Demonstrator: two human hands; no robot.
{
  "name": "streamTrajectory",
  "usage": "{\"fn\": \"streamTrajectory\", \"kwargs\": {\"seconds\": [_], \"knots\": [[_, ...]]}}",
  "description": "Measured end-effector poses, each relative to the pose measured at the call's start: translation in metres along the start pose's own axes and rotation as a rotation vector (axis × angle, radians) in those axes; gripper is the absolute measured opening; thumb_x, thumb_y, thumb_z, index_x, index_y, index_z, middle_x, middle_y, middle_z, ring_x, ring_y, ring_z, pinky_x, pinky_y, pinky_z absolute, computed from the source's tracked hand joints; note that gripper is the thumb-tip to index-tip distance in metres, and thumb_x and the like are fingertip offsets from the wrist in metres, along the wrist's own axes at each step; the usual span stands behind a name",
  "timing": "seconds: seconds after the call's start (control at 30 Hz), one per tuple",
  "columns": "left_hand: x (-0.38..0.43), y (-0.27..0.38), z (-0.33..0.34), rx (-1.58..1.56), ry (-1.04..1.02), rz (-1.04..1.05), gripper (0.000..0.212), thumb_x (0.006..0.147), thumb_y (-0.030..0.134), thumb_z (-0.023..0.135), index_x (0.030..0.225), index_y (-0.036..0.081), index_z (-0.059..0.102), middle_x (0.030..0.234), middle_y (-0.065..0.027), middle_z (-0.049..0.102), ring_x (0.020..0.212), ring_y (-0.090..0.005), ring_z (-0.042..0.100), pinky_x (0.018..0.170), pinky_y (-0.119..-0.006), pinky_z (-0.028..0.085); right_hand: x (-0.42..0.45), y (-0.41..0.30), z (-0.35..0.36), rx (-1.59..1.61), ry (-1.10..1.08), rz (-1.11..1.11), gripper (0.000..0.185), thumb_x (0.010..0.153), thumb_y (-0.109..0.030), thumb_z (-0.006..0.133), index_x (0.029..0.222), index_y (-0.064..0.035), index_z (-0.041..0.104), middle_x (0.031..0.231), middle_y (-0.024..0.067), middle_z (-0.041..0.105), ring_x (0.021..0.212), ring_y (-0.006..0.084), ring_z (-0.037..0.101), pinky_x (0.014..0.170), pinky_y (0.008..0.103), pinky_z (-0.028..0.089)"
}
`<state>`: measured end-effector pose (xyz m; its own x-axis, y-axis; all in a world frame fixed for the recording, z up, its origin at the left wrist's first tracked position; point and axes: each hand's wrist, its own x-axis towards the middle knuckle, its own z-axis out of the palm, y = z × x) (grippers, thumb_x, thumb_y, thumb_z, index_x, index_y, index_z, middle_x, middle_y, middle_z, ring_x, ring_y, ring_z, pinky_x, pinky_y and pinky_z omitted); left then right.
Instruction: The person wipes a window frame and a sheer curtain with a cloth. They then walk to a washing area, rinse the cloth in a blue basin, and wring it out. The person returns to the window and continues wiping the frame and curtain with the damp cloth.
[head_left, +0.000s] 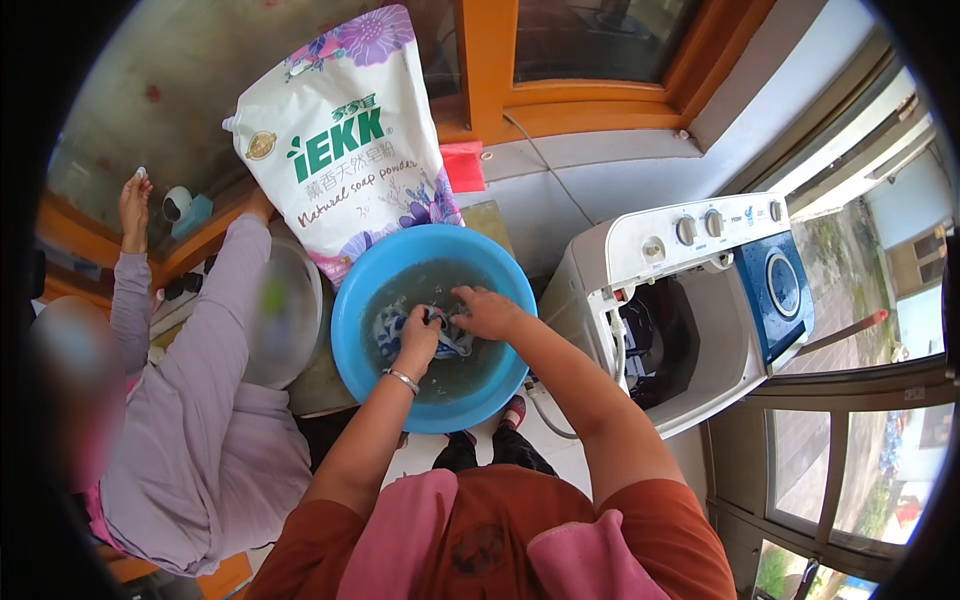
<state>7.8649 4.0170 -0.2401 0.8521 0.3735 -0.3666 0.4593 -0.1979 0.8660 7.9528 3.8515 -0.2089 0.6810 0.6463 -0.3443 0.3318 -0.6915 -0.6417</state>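
Observation:
A blue plastic basin (347, 315) of murky water (480, 367) stands before me. Partly under the water lies a wet blue-and-white patterned cloth (388, 334). My left hand (420, 334), with a metal bracelet at its wrist, grips a bunched, darker part of this cloth. Close by on the right, my right hand (486, 313) hovers at the cloth's edge, its fingers apart. Whether its fingertips touch the fabric is hard to tell.
Behind the basin stands a large soap powder bag (352, 142). At right, a twin-tub washing machine (720, 330) has its wash tub uncovered, with dark items inside. Another person in a light sleeve (217, 300) is at left, beside a pale basin (300, 322). A small camera (178, 204) sits on the sill.

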Motion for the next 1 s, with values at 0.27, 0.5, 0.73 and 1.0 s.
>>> {"fn": "streamTrajectory", "kwargs": {"seconds": [0.27, 0.5, 0.73, 1.0], "knots": [[-0.048, 0.112, -0.032, -0.320, 0.042, 0.346, 0.015, 0.095, 0.001, 0.055, 0.109, 0.003, 0.061, 0.103, -0.0067, 0.064, 0.095, -0.0171, 0.060, 0.087, -0.030, 0.047, -0.038, -0.017, -0.016, 0.151, -0.078, -0.163, 0.072, 0.075, -0.034, 0.081, 0.136, -0.0114, 0.051, 0.122, 0.0206, 0.064, 0.112, 0.0389, 0.060, 0.095, 0.0448, 0.048], [-0.046, 0.099, -0.052, 0.187, 0.152, 0.595, 0.024, 0.088, -0.003, 0.058, 0.110, 0.003, 0.059, 0.107, -0.0138, 0.062, 0.098, -0.0297, 0.062, 0.084, -0.036, 0.050, -0.035, -0.019, -0.035, -0.043, 0.233, -0.221, 0.031, 0.081, -0.015, 0.068, 0.111, -0.0095, 0.061, 0.096, 0.0182, 0.068, 0.097, 0.0376, 0.064, 0.086, 0.0468, 0.051], [-0.058, 0.041, -0.008, 0.875, -0.098, 0.659, 0.068, 0.081, 0.014, 0.071, 0.141, -0.002, 0.041, 0.148, -0.0250, 0.039, 0.136, -0.0419, 0.040, 0.114, -0.046, 0.033, -0.016, -0.004, 0.020, -0.690, 0.141, -0.172, 0.033, 0.083, -0.018, 0.068, 0.114, -0.0123, 0.056, 0.103, 0.0089, 0.068, 0.103, 0.0271, 0.064, 0.083, 0.0469, 0.050], [-0.045, 0.027, -0.010, 0.905, -0.262, 0.495, 0.087, 0.081, 0.024, 0.075, 0.149, -0.003, 0.029, 0.153, -0.0252, 0.034, 0.143, -0.0389, 0.033, 0.119, -0.045, 0.027, -0.023, -0.028, -0.009, -0.723, 0.035, -0.279, 0.030, 0.081, -0.014, 0.070, 0.109, -0.0097, 0.060, 0.104, 0.0072, 0.067, 0.105, 0.0252, 0.062, 0.082, 0.0445, 0.051]]}}
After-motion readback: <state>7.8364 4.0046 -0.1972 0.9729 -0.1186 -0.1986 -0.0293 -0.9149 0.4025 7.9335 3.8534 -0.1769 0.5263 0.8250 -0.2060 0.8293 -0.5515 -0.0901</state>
